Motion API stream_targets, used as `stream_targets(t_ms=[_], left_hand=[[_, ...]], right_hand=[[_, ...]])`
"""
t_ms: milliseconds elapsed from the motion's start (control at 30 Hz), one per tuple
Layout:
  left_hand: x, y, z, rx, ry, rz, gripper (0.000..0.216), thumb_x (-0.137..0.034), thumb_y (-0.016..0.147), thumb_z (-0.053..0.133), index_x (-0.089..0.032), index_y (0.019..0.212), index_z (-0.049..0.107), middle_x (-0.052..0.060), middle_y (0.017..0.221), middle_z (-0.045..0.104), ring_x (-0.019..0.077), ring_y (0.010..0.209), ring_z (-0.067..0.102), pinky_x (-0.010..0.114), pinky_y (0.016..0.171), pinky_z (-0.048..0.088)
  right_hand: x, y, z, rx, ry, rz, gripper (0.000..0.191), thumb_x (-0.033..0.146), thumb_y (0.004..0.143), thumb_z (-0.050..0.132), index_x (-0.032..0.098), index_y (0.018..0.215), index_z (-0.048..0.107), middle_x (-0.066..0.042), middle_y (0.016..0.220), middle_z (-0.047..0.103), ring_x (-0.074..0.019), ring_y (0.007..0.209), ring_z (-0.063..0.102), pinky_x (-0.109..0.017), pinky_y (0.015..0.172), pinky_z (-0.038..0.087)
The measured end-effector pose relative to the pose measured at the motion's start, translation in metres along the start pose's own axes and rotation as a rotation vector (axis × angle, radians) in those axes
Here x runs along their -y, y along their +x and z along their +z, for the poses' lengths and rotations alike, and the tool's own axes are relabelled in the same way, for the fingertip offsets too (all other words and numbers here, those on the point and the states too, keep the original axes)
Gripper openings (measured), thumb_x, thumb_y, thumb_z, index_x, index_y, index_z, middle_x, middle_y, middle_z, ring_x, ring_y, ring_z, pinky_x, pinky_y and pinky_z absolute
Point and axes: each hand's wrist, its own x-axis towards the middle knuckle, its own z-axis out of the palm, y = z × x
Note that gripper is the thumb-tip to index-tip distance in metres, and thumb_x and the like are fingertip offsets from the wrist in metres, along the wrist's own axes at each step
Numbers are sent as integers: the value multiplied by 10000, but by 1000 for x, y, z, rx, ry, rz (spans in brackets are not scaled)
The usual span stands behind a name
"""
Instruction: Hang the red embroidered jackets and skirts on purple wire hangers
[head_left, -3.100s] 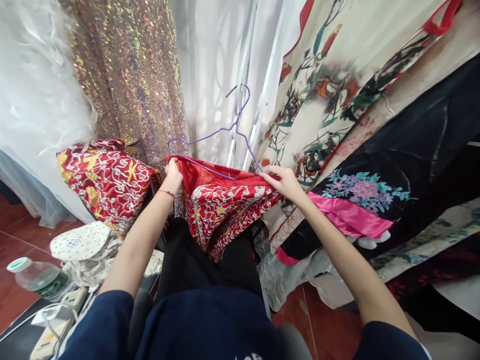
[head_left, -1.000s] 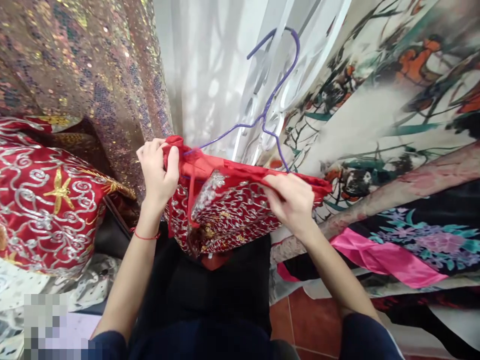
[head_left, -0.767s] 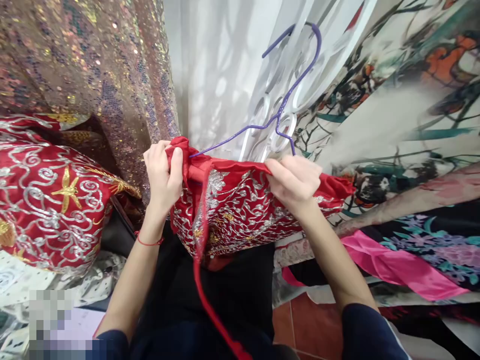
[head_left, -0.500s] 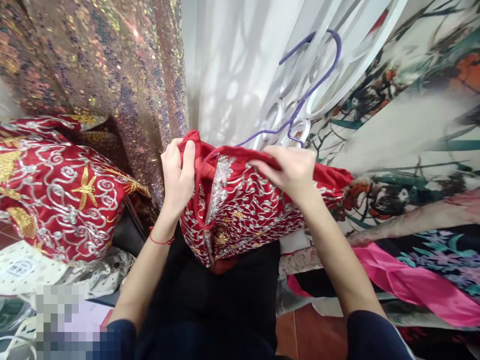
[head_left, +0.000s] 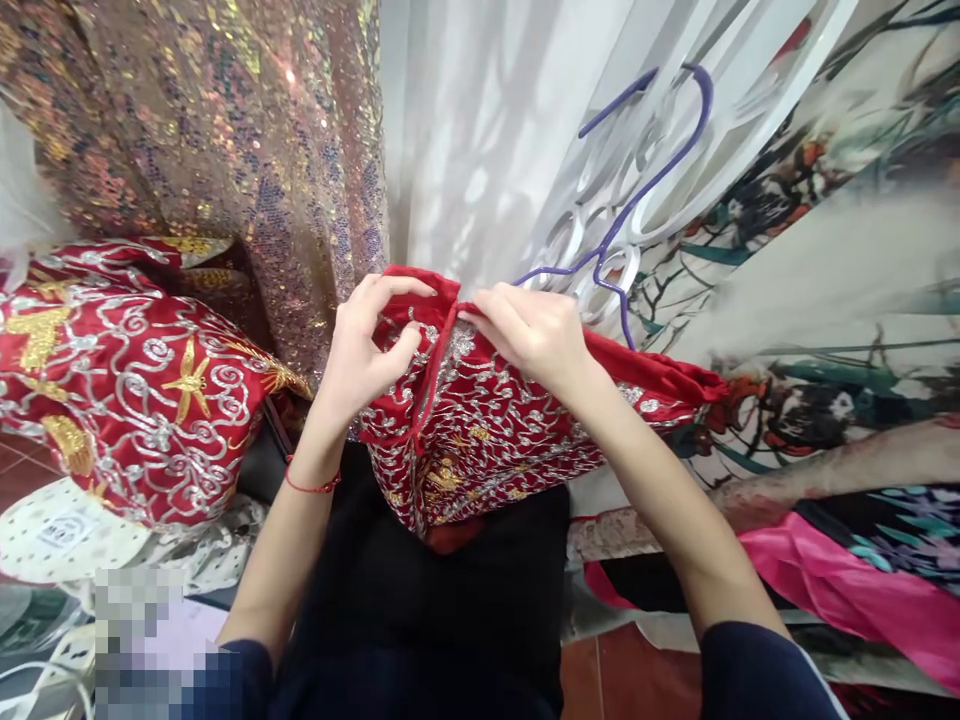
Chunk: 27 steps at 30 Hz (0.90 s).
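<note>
- Your left hand [head_left: 367,345] curves at the embroidered red garment [head_left: 502,430], thumb and forefinger spread.
- Your right hand [head_left: 536,335], knuckles up, pinches its edge; beyond that hand rises the purple hanger [head_left: 651,187].

tabletop [head_left: 220,598]: dark, mostly covered | on it: dotted white cloth [head_left: 214,560], lilac item [head_left: 178,632], cream power strip [head_left: 73,655], bottle [head_left: 34,618]

We have moved our right hand [head_left: 529,330] close to our left hand [head_left: 366,345], which has loosened its pinch, and the upper edges of the silver-embroidered red cloth garment [head_left: 517,430] now nearly meet.
</note>
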Motion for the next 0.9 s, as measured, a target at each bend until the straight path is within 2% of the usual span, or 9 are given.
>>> stream_targets(t_ms=[133,233,333,433,533,633,733,800,900], left_hand=[[-3,5,1,-1,70,24,367,-254,880,633,-278,1246,623,55,1275,691,212,1049,671,390,979,524],[-1,10,1,-18,129,24,249,-252,897,626,-259,1144,660,42,1150,740,196,946,690,377,941,513],[4,14,3,-50,107,-2,115,-310,921,620,-226,983,668,22,926,753,166,793,675,324,808,512],[8,16,4,-80,46,-38,174,-381,953,583,-223,938,655,10,825,725,139,702,634,278,685,482],[9,17,4,-75,11,-47,237,-427,973,548,-225,912,656,3,773,700,126,667,603,267,643,459],[8,17,4,-36,-3,-39,250,-439,974,544,-227,903,656,4,766,692,125,655,587,273,641,455],[8,15,5,-32,-2,-42,236,-421,974,543,-224,900,651,1,762,681,119,636,564,270,617,436],[9,14,7,-46,-3,-46,227,-410,970,546,-220,898,647,-5,748,668,113,623,546,264,605,423],[9,13,8,-64,-10,-42,212,-394,963,558,-218,883,645,-12,728,651,107,612,524,261,599,416]], right_hand=[[-1,2,-2,97,13,-83,378,194,1064,329,226,1350,573,-1,800,649,-114,660,563,-265,586,390],[-3,5,-10,157,7,-136,499,82,1027,314,291,1440,502,20,793,619,-102,644,535,-259,582,375],[-4,7,-16,200,23,-163,530,65,1003,359,320,1450,488,18,828,612,-100,660,522,-255,599,382],[-4,7,-14,218,25,-203,472,86,1004,380,319,1384,536,8,858,623,-100,662,508,-262,594,379],[-3,6,-11,211,37,-220,365,106,1017,367,286,1208,620,1,842,627,-102,650,501,-268,576,367],[-1,9,-15,151,111,-133,278,223,1055,351,233,1076,628,-13,816,617,-113,681,544,-268,602,401],[-3,19,-25,65,260,77,316,386,1069,342,193,1064,591,-23,814,614,-135,741,608,-282,670,470],[-9,28,-28,46,436,225,346,440,1068,329,184,1097,561,-9,794,613,-138,740,637,-289,681,504],[-22,43,-22,54,773,361,372,486,1060,334,178,1073,541,2,777,629,-148,746,689,-297,661,547]])
